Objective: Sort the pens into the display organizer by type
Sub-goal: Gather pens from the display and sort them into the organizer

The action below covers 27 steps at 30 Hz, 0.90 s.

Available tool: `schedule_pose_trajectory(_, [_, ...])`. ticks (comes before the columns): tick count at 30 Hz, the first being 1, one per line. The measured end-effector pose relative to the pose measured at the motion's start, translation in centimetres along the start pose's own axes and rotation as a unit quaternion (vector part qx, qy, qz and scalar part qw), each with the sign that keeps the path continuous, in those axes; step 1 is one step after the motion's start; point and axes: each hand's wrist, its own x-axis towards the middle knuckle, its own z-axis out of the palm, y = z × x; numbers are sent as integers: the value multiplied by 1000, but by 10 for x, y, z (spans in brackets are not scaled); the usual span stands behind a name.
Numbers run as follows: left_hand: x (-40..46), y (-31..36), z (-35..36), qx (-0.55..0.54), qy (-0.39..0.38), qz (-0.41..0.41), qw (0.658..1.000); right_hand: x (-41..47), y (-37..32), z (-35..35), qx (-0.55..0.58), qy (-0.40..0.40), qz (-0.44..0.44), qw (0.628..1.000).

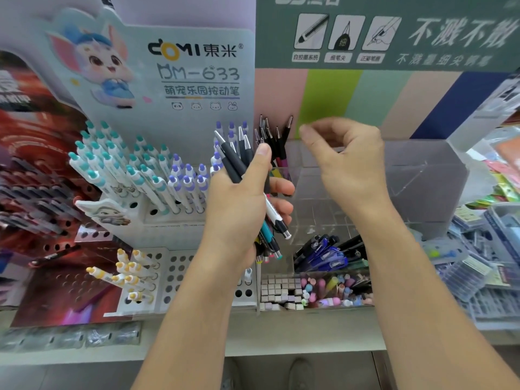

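Two hands work above a crowded shop shelf in the head view. Open room lies mainly inside the clear acrylic organizer (405,175), whose upper compartments to the right stand bare, their thin edges just behind the right hand (347,159). At its left edge a compartment holds upright black pens (277,139), close beside the fingertips of both hands. The left hand (242,204) curls around a bundle of dark pens (239,161), thumb pressed along the barrels, their coloured and silver tips poking out below the palm. The right hand hovers with wrist bent, fingers loosely curled and thumb and forefinger nearly meeting; whether they pinch anything, I cannot tell. Left of the hands, a white pegged stand (157,215) carries teal-capped pens (112,159) and purple-capped pens (185,178). Below, blue pens (326,254) lie in a lower tray.
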Motion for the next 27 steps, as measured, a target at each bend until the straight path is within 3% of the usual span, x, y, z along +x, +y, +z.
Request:
schedule_pose_trajectory(3, [3,0,2,17,6,15,1000,-13,-21,-6,126,-88,64,986])
schedule_pose_trajectory(6, [2,3,7,15,3,21,1000,-25,-33,-2,264,-181,109,941])
schedule_pose_trajectory(11, [-2,4,11,4,30,34,999,-29,-28,7,357,-218,140,897])
schedule_pose_trajectory(16, [0,4,8,31,110,84,990,-29,-22,6,392,-141,142,898])
schedule_pose_trajectory(20, [6,15,-6,-29,141,88,986,-18,-19,-19,452,32,95,886])
schedule_pose_trajectory(23, [6,17,-15,-42,134,65,988,-4,-9,-30,368,142,21,919])
schedule_pose_trajectory(27, [5,12,-15,-61,97,36,993,5,-2,-17,268,162,-26,949])
